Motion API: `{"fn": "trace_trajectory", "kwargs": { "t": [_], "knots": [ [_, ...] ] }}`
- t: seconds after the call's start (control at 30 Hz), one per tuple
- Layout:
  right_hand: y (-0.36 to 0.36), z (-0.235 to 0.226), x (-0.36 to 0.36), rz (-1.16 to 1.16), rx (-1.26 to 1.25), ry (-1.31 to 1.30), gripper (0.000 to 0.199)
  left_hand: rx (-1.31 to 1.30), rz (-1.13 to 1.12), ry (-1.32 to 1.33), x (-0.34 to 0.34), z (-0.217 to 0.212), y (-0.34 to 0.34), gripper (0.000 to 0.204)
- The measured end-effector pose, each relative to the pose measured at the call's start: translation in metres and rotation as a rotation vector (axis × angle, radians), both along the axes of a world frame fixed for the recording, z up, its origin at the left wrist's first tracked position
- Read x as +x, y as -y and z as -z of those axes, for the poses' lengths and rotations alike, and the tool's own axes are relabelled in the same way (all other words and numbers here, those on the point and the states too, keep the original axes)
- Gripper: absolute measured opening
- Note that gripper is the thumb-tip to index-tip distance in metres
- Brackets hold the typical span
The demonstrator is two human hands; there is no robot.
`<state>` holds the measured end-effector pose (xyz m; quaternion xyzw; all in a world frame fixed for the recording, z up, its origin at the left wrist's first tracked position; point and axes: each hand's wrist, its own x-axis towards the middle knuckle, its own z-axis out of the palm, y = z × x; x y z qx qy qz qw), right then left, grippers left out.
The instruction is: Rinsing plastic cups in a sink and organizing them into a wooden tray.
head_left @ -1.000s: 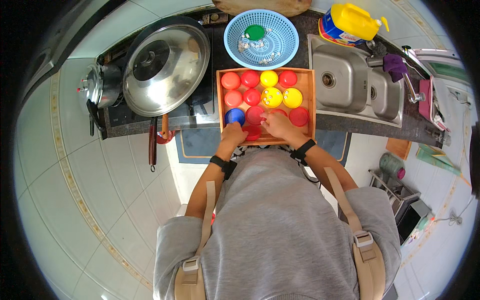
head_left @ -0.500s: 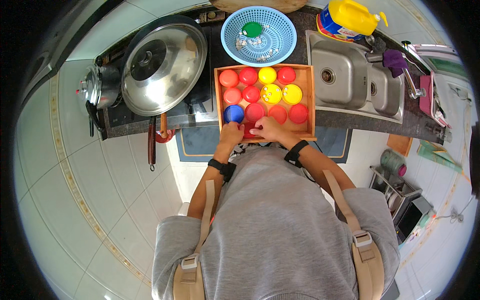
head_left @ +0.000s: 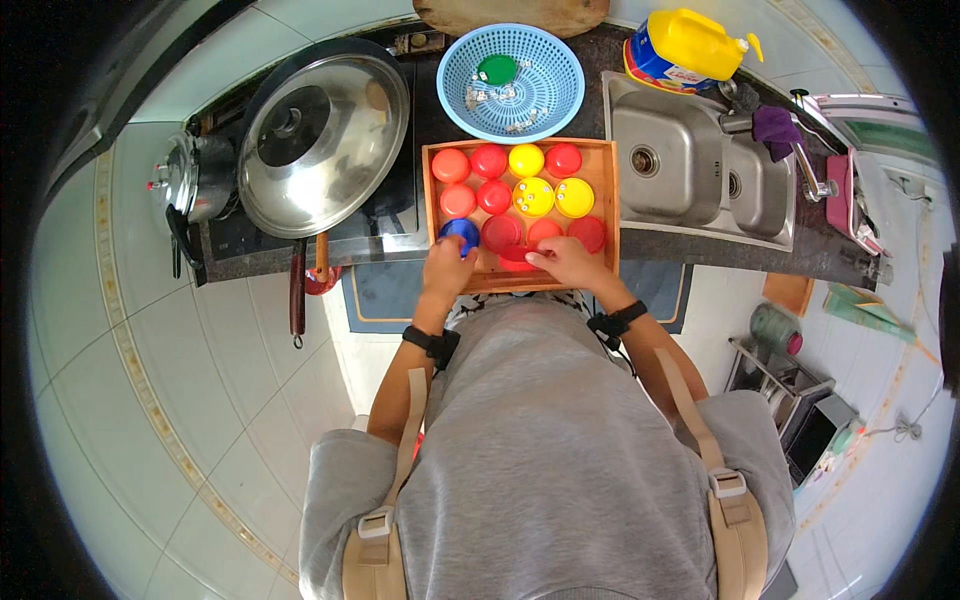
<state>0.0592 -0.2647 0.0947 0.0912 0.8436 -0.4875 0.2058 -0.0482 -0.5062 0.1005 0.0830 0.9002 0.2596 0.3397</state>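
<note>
A shallow wooden tray (head_left: pixel 612 215) carries rows of small round plastic containers. Most are red or orange, such as the red one (head_left: pixel 493 197); one at the back is plain yellow. In the middle row, a yellow dish (head_left: pixel 533 197) and another yellow dish (head_left: pixel 574 198) hold small white pieces. My left hand (head_left: pixel 448 268) is closed at the front left, its fingertips against or over the blue container (head_left: pixel 461 235); anything between them is hidden. My right hand (head_left: pixel 572 263) pinches a red round lid (head_left: pixel 519 253), held tilted over the front row.
Behind the tray stands a blue plastic basket (head_left: pixel 450 100) with a green lid and small white pieces inside. A lidded wok (head_left: pixel 350 150) and a pot (head_left: pixel 210 178) occupy the stove at left. At right are a double sink (head_left: pixel 670 215) and a yellow-and-blue jug (head_left: pixel 690 45).
My hands, earlier close together over a red piece at the tray's front, have moved apart. The right has raised the red lid; the left has shifted toward the blue container.
</note>
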Motion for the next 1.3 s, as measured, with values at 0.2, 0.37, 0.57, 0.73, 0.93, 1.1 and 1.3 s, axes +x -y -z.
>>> {"fn": "trace_trajectory", "kwargs": {
  "t": [0.2,0.37,0.57,0.73,0.93,1.1,1.3],
  "knots": [
    [-0.043,0.005,0.024,0.155,0.138,0.031,0.026,0.089,0.220,-0.547,-0.027,-0.013,-0.053,0.056],
    [-0.047,-0.012,0.028,0.395,-0.019,0.231,0.029,-0.136,0.383,-0.554,-0.043,0.009,-0.077,0.075],
    [-0.047,0.008,0.048,0.385,0.104,-0.051,0.022,-0.139,0.418,-0.616,-0.045,0.018,-0.079,0.077],
    [-0.034,-0.015,0.039,0.458,0.080,-0.164,0.024,0.015,0.322,-0.639,-0.042,0.011,-0.068,0.076],
    [-0.043,-0.012,0.032,0.476,-0.265,-0.011,0.024,0.243,0.050,-0.602,-0.038,-0.023,-0.062,0.070],
    [-0.058,0.004,0.033,0.587,-0.319,-0.073,0.032,0.341,-0.171,-0.414,-0.036,-0.025,-0.057,0.072],
    [-0.075,-0.016,0.032,0.671,-0.271,0.169,0.031,0.627,-0.501,-0.147,-0.024,0.009,-0.032,0.055]
  ]
}}
